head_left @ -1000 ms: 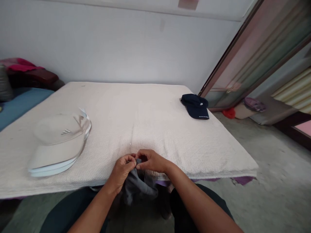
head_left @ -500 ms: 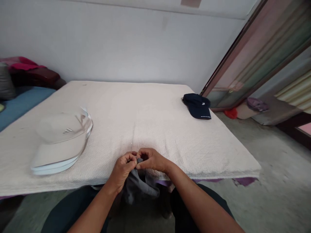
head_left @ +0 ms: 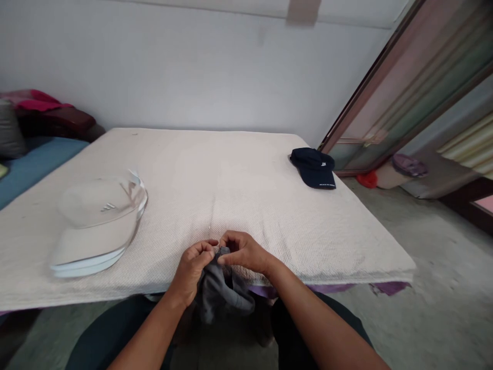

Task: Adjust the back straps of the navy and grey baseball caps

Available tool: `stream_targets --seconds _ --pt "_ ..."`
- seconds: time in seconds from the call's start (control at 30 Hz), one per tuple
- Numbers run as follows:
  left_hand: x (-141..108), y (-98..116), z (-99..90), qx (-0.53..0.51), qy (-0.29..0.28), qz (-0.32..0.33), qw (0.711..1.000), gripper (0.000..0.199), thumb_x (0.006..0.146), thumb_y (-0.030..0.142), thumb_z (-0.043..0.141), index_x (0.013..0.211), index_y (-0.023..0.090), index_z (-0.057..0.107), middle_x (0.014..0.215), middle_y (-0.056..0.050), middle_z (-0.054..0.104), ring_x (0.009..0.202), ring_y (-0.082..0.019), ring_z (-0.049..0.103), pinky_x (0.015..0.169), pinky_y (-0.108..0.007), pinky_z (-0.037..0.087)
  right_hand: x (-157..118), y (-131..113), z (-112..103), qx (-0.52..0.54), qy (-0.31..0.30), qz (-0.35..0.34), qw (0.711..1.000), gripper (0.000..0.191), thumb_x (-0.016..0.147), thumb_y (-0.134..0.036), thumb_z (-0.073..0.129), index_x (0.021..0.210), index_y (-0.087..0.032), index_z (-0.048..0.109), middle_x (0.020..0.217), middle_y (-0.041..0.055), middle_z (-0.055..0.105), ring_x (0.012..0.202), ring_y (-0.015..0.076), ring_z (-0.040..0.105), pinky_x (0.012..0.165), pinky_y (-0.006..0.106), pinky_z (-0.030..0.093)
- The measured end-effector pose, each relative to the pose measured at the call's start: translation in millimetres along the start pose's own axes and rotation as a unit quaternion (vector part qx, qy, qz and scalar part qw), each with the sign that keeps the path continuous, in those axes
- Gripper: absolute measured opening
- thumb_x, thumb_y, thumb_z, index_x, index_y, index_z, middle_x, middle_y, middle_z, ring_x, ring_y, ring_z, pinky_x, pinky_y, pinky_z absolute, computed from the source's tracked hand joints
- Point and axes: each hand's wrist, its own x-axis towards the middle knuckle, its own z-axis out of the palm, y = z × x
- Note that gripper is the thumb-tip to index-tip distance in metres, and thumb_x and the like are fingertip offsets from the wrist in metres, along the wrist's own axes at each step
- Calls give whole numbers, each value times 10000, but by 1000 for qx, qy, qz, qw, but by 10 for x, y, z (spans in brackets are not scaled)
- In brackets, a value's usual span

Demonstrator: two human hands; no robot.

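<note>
A dark grey cloth item (head_left: 223, 293) hangs over the front edge of the table, between my knees. My left hand (head_left: 195, 267) pinches its upper edge from the left. On the right, the thumb and fingers of my right hand (head_left: 242, 252) are closed on the same top part, close beside the left fingertips. The exact shape of the cloth is hidden by its folds.
Stacked pale caps (head_left: 96, 221) lie on the left of the cream-covered table (head_left: 231, 174). A navy cap (head_left: 314, 168) sits near the right back edge. Behind the table stands a white wall (head_left: 185, 72). Left of it is a blue surface (head_left: 50, 159) with a grey cushion (head_left: 10, 131).
The fingers of both hands have shifted slightly on the cloth, my right hand a little upward. More of the cloth's bunched top shows between them.
</note>
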Motion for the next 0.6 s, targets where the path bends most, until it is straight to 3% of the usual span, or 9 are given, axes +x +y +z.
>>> stream_targets --seconds 0.27,0.6 --pt "-17 36 -36 23 -75 -3 997 89 690 236 659 696 158 616 1075 -63 616 818 -160 583 732 -268 434 -4 -15 3 -21 4 -13 1000 260 652 -291 779 778 -181 581 692 -38 491 648 106 434 593 228 369" --pt "11 29 -124 -22 -123 -79 989 140 701 254 730 702 147 639 741 -13 617 680 -123 554 646 -235 420 -18 -10 21 -91 9 -22 996 246 666 -291 777 820 -189 615 708 -34 522 665 113 454 614 232 377"
